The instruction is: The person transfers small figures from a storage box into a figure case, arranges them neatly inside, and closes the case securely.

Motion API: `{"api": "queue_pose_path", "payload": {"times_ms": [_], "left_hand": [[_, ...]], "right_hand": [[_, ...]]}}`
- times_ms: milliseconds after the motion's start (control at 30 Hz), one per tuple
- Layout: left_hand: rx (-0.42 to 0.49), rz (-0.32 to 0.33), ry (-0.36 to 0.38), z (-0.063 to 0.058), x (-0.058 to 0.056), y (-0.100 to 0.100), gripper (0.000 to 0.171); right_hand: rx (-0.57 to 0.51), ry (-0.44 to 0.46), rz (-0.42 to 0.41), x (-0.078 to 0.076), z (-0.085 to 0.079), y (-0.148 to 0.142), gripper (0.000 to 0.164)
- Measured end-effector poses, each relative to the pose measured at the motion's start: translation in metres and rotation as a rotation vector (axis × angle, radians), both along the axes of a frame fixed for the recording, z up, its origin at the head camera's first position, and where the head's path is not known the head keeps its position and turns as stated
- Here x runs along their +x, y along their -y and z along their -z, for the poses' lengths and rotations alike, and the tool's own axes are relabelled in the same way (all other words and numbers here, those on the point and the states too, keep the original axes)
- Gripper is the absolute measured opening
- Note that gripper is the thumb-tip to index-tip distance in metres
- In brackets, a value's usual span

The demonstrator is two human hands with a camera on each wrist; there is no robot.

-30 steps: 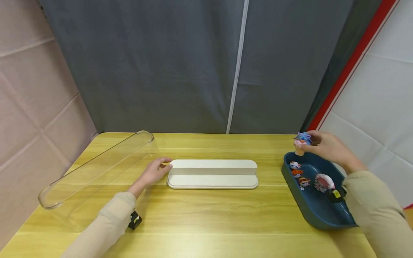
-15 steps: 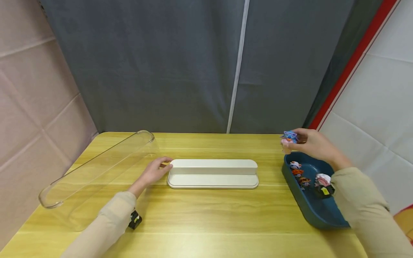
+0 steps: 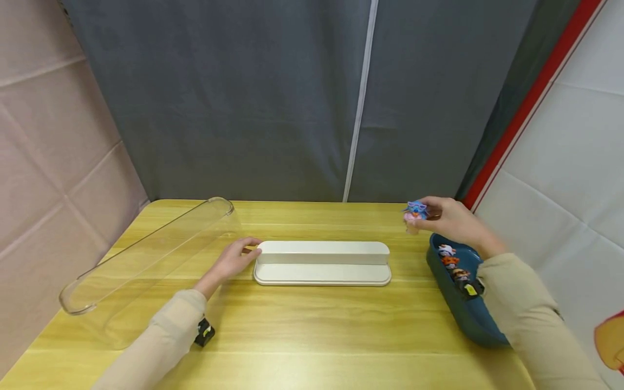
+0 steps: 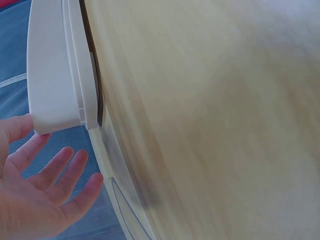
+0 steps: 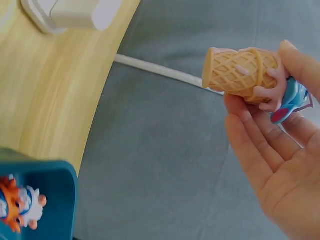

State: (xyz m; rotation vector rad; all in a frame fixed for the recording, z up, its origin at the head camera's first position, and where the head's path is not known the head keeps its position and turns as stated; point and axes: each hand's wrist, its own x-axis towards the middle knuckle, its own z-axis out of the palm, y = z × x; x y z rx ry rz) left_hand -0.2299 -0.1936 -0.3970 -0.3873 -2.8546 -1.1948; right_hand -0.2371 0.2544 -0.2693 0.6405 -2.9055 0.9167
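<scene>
My right hand (image 3: pixel 450 219) pinches a small figurine (image 3: pixel 414 210) between thumb and fingers, held in the air beyond the tray's left edge. In the right wrist view it has a waffle ice-cream-cone base (image 5: pixel 240 75) with pink drips and a blue head; the cone's bottom faces away from the palm. A white two-step display stand (image 3: pixel 322 274) lies mid-table. At its left end my left hand (image 3: pixel 233 257) rests, thumb and index fingertips touching the stand, other fingers loosely spread. Several more figurines (image 3: pixel 449 261) lie in a dark teal tray (image 3: pixel 446 300) at right, partly hidden by my right sleeve.
A clear plastic cover (image 3: pixel 146 265) lies slantwise on the table's left side. Behind the wooden table (image 3: pixel 312 336) hangs a grey curtain (image 3: pixel 234 108). A white sheet with a red border stands at right, a pinkish one at left.
My right hand has moved left with the figurine, from over the tray to beyond its left edge. My left hand and the stand have stayed in place.
</scene>
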Motion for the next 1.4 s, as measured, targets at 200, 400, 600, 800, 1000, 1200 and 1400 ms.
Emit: {"api": "queue_pose_path", "payload": {"times_ms": [200,400,600,800,1000,1200,1400], "left_hand": [[0.000,0.000,0.000,0.000,0.000,-0.001,0.031],[0.001,0.003,-0.003,0.000,0.000,-0.001,0.031],[0.003,-0.002,-0.003,0.001,-0.001,-0.001,0.030],[0.000,-0.008,-0.005,0.002,-0.003,-0.001,0.030],[0.005,-0.001,-0.014,0.003,-0.004,-0.003,0.029],[0.002,-0.003,-0.017,0.003,-0.004,-0.003,0.029],[0.001,0.001,-0.023,0.002,-0.004,-0.004,0.029]], "right_hand": [[-0.060,0.026,-0.049,-0.002,0.008,0.010,0.040],[-0.080,0.034,-0.057,-0.003,0.015,0.021,0.044],[-0.100,0.023,-0.097,-0.005,0.024,0.030,0.043],[-0.118,0.045,-0.132,-0.006,0.034,0.042,0.044],[-0.164,0.103,-0.162,-0.005,0.044,0.053,0.042],[-0.180,0.096,-0.193,-0.007,0.053,0.064,0.042],[-0.199,0.089,-0.230,-0.005,0.062,0.076,0.039]]}}
